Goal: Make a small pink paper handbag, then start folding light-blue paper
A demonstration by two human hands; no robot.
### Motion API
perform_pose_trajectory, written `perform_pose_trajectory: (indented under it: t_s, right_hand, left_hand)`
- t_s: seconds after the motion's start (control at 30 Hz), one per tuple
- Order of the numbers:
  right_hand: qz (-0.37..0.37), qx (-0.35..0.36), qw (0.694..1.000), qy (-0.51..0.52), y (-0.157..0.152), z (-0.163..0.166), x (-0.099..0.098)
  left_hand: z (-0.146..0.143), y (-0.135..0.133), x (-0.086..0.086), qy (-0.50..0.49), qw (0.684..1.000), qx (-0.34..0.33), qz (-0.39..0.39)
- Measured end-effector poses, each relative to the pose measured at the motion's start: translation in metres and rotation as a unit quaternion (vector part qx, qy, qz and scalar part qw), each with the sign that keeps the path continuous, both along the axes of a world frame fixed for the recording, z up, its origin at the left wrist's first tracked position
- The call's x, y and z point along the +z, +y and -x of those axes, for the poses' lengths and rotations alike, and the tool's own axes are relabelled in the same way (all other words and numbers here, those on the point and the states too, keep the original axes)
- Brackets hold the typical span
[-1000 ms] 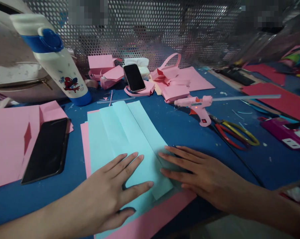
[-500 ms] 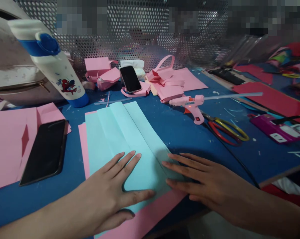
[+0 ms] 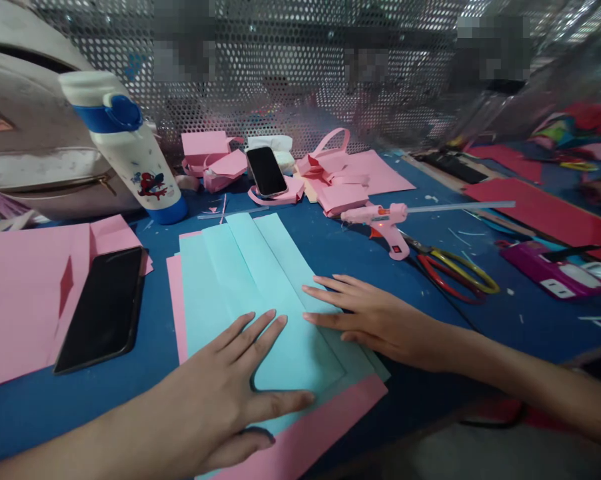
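A light blue folded sheet of paper [image 3: 240,267] lies before me on top of pink paper [image 3: 325,427], which sticks out at its left and lower edges. Lengthwise creases run down the blue sheet. My left hand [image 3: 240,387] rests flat on its lower left part, fingers and thumb spread. On the right flap of the sheet lies my right hand [image 3: 365,313], with its fingers stretched out and slightly apart. Neither hand grips anything. The palms hide parts of the paper beneath.
A pink glue gun [image 3: 388,227] with a clear stick and red-and-yellow scissors [image 3: 455,270] lie to the right, near a purple power strip [image 3: 555,270]. A dark phone [image 3: 103,307] rests on pink paper at left. A bottle [image 3: 130,147] stands behind, beside a bag [image 3: 25,147].
My right hand has slid up along the right flap of the blue paper, away from me. My left hand stays spread in about the same place. The view has tilted slightly.
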State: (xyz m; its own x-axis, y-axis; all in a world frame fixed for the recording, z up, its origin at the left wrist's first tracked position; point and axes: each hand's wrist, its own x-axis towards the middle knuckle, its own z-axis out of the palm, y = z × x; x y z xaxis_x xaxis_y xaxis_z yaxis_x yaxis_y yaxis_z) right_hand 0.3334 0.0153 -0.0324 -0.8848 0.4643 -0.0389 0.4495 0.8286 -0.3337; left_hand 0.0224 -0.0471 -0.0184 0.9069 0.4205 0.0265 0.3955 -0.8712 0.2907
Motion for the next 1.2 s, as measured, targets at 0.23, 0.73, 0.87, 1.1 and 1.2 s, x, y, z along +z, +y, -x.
perform_pose_trajectory:
  t_s: [0.23, 0.73, 0.87, 1.1, 1.2]
  right_hand:
    - [0.039, -0.011, 0.999, 0.009, 0.024, 0.011, -0.001]
    - [0.036, -0.010, 0.999, -0.023, 0.056, 0.033, 0.000]
    - [0.026, -0.007, 1.000, -0.014, 0.064, 0.040, -0.002]
    - [0.018, -0.015, 1.000, -0.002, 0.078, 0.053, -0.006]
    - [0.009, -0.024, 1.000, 0.007, 0.078, 0.056, -0.009]
  left_hand:
    - [0.001, 0.000, 0.000, -0.004, 1.000, 0.005, 0.006]
    - [0.001, 0.001, 0.000, -0.005, 1.000, 0.003, 0.014]
    - [0.002, 0.000, 0.000, 0.007, 1.000, -0.001, 0.021]
    - [0.002, 0.002, 0.001, 0.033, 0.999, -0.008, 0.032]
    - [0.001, 0.004, 0.002, 0.042, 0.998, -0.009, 0.035]
